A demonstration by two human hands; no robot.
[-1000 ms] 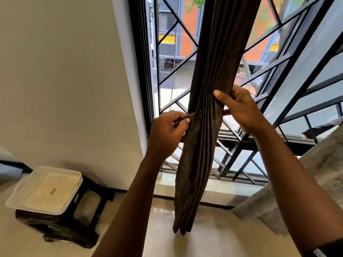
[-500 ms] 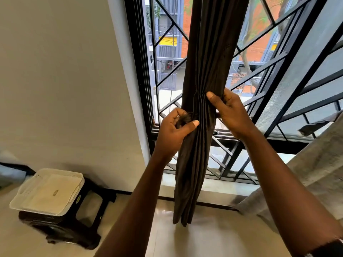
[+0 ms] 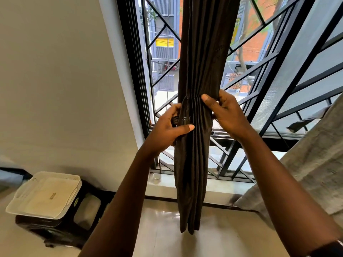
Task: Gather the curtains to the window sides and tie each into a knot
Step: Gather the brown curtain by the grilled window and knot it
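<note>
Tray [image 3: 44, 197] on a dark stool [image 3: 55, 230] sits low by the wall. Left hand [image 3: 167, 129] curls round the left edge of the curtain [image 3: 198, 62], thumb pressed on its front. That curtain hangs bunched into a narrow pleated column before the window grille [image 3: 269, 58], its end loose above the floor. Right hand [image 3: 227, 115] grips the bunch's right side, thumb in front. Grey cloth [image 3: 311, 169] drapes at far right.

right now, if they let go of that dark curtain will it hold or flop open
Likely floppy: the dark curtain hangs limp in soft pleats below the left hand and right hand. No knot shows, so it would probably spread.
</note>
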